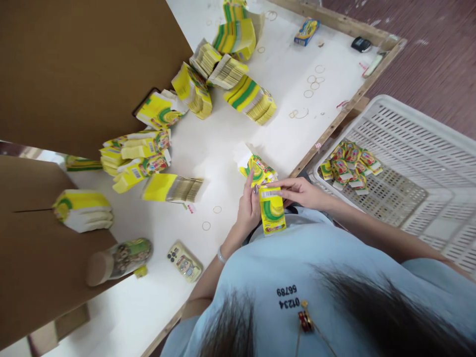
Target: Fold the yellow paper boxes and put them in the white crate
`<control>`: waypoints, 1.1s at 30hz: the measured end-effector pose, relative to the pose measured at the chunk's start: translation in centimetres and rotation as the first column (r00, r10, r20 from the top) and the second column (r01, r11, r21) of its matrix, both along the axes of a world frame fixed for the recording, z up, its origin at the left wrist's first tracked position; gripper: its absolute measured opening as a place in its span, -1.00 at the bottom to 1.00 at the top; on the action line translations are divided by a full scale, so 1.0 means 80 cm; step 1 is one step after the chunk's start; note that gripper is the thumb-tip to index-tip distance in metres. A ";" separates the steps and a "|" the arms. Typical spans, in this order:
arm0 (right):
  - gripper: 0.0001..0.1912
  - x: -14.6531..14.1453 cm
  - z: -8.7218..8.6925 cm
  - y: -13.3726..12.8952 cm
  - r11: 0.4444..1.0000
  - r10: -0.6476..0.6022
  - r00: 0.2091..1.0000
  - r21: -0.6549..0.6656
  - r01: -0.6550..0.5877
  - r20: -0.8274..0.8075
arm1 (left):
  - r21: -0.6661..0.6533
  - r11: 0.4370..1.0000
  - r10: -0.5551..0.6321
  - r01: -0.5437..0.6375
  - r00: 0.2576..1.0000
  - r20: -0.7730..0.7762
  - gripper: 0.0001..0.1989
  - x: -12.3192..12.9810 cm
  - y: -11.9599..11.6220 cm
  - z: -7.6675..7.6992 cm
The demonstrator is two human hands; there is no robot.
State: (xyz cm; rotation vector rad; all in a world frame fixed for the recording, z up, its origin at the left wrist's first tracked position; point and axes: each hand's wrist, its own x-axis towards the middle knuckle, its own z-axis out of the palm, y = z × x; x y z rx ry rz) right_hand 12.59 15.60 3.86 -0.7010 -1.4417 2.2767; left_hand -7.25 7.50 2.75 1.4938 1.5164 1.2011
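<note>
At the table edge, close to my body, I hold a yellow and green printed carton (273, 213), which looks flat. My left hand (250, 206) grips its left side, the index finger pointing up and the thumb near its top. From the right, my right hand (303, 192) has its fingers closed on the carton's upper part, across the barcode panel. Just beyond the hands lie more yellow cartons (260, 168) with a white flap showing. Whether these touch the held carton I cannot tell.
Stacks of flat yellow cartons (251, 98) lie across the white table (230, 144). To the right, a white plastic basket (401, 106) holds several small cartons (351, 163). A phone (185, 261), a jar (119, 260), a blue box (307, 31) and rubber bands (315, 85) are around. Large cardboard (82, 74) stands left.
</note>
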 end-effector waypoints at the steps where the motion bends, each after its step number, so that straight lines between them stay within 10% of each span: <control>1: -0.57 0.007 -0.002 0.005 0.995 -0.083 0.995 0.064 0.080 0.047 | 0.023 1.000 -0.012 0.014 0.996 -0.090 -0.50 -0.009 0.015 -0.003; 3: -0.62 0.032 -0.003 0.020 0.911 -0.316 0.936 0.325 0.253 0.157 | 0.069 0.998 0.019 0.002 0.955 -0.296 -0.52 -0.033 0.055 -0.013; 5: -0.66 0.069 -0.002 0.040 0.691 -0.571 0.779 0.664 0.285 0.259 | 0.104 0.982 0.188 -0.158 0.889 -0.419 -0.46 -0.062 0.102 -0.027; 8: -0.62 0.123 0.002 0.065 0.410 -0.820 0.452 0.912 0.034 0.352 | 0.011 0.949 0.286 -0.315 0.848 -0.447 -0.40 -0.098 0.165 -0.046; 11: -0.49 0.144 0.002 0.071 0.310 -0.884 0.337 0.946 -0.097 0.324 | -0.109 0.963 0.178 -0.248 0.883 -0.434 -0.77 -0.112 0.202 -0.052; 21: -0.40 -0.011 -0.008 0.056 0.165 -0.670 0.743 0.973 0.162 -0.010 | 0.292 0.926 0.303 -0.240 0.932 -0.197 -0.62 -0.085 0.170 0.017; 28: -0.50 -0.088 -0.001 0.039 0.289 -0.582 0.813 0.931 0.224 -0.015 | 0.324 0.865 0.405 -0.383 0.914 -0.002 -0.47 -0.036 0.117 0.070; 33: -0.57 -0.072 -0.001 0.028 0.289 -0.586 0.806 0.909 0.301 -0.081 | 0.205 0.927 0.295 -0.314 0.948 0.119 -0.51 -0.017 0.077 0.062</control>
